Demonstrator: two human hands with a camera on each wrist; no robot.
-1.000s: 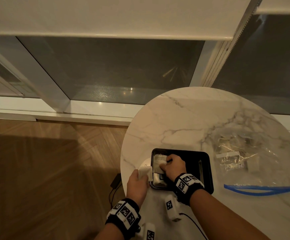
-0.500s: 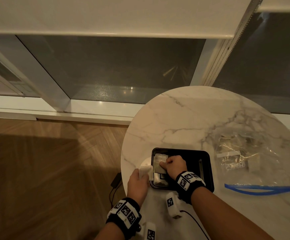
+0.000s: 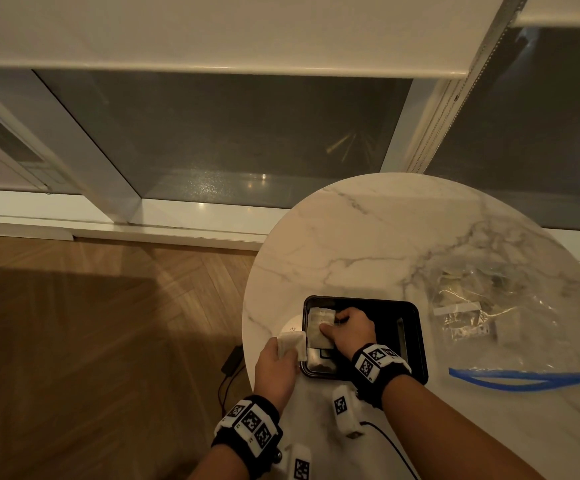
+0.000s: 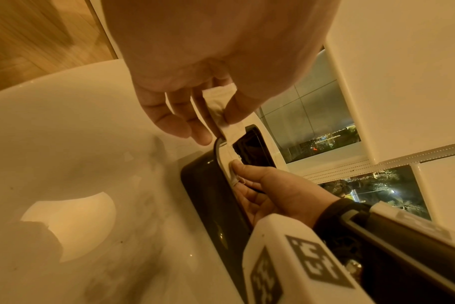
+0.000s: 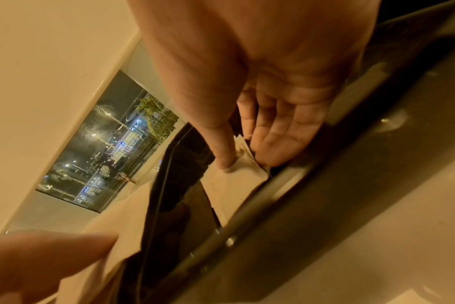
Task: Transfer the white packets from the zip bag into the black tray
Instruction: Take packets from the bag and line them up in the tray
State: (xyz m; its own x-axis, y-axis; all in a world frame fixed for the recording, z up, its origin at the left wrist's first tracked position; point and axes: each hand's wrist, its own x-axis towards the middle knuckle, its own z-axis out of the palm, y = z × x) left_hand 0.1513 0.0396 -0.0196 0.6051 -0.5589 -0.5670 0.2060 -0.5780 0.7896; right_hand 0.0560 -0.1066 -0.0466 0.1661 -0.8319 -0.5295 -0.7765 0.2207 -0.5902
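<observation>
Head view: the right hand (image 3: 349,329) pinches a white packet (image 3: 320,327) inside the black tray (image 3: 416,341) on the marble table (image 3: 368,237). The left hand (image 3: 276,367) pinches a second packet (image 3: 292,344) at the tray's left rim. The zip bag (image 3: 510,327) lies well right.

Left wrist view: thumb and fingers (image 4: 200,131) clamp the second packet over the rim.

Right wrist view: thumb and fingers (image 5: 281,139) grip the packet in the tray.
</observation>
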